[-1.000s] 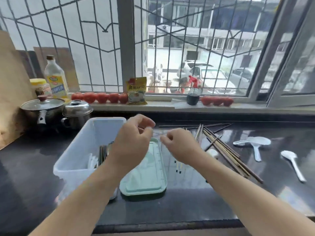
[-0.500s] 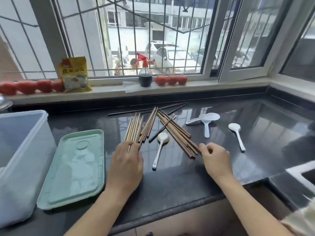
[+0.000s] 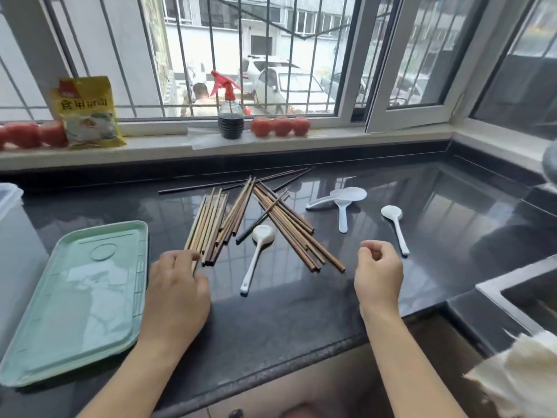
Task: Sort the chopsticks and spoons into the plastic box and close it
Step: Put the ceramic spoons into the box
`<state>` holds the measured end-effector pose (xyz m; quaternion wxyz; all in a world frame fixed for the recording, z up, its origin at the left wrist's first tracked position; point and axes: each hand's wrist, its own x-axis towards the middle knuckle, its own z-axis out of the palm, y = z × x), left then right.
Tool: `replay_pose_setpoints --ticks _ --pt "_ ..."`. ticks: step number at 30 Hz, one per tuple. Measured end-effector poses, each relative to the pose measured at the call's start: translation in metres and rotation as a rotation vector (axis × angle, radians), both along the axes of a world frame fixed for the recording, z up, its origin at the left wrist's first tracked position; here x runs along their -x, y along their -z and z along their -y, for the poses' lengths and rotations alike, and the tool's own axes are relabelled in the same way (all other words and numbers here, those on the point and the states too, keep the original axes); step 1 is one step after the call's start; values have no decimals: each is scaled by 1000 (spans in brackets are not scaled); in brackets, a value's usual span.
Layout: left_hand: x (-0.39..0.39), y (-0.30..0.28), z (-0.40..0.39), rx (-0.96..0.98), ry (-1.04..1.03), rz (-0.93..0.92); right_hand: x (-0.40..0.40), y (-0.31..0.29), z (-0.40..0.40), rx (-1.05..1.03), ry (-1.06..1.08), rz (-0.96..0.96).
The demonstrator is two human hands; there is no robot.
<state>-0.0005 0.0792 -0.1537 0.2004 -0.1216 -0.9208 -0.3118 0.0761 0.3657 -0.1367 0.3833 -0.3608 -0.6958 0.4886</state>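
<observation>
Most of the plastic box (image 3: pixel 7 196) sits out of view at the far left, only a corner showing beside its green lid (image 3: pixel 75 300) on the tabletop (image 3: pixel 301 312). Loose chopsticks (image 3: pixel 250 218) fan out crossed, so lifting one bundle could drag or roll others. Left hand (image 3: pixel 177 291) fingers touch the nearest bundle's ends; whether they grip, I cannot tell. Right hand (image 3: pixel 378 273) hovers loosely curled, holding nothing. Nearby spoons (image 3: pixel 394 224) could get knocked.

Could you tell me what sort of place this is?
Most likely a home kitchen: a dark stone counter strewn with chopsticks and spoons, a sink corner, tomatoes on the windowsill.
</observation>
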Motion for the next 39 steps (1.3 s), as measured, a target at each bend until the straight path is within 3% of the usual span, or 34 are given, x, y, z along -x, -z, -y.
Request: replay_pose_setpoints --ticks 6,11,14,16,19,22,24,29,34,36,39 --pt "0 5 -2 139 83 -64 3 2 3 -179 -176 202" --pt "0 5 0 155 58 -61 3 3 4 -213 -160 197" --pt "-7 3 -2 230 215 -121 5 5 3 -227 -139 181" --pt "-11 1 -3 309 337 -148 12 6 -9 -409 -8 208" --pt "-10 0 -5 322 366 -129 28 2 -57 -597 234 440" --pt "-11 -1 -6 308 351 -120 39 0 -99 -519 239 745" --pt "-12 -2 -5 297 347 -122 46 3 -112 -485 238 799" --pt "-15 -2 -5 305 304 -152 56 -3 -114 -348 280 670" --pt "-11 -11 -19 272 284 -198 21 -8 -55 -242 134 175" --pt "-9 -24 -40 302 227 -123 3 -9 -16 -181 -50 53" --pt "5 -39 -81 518 81 150 -6 0 1 -72 -255 47"
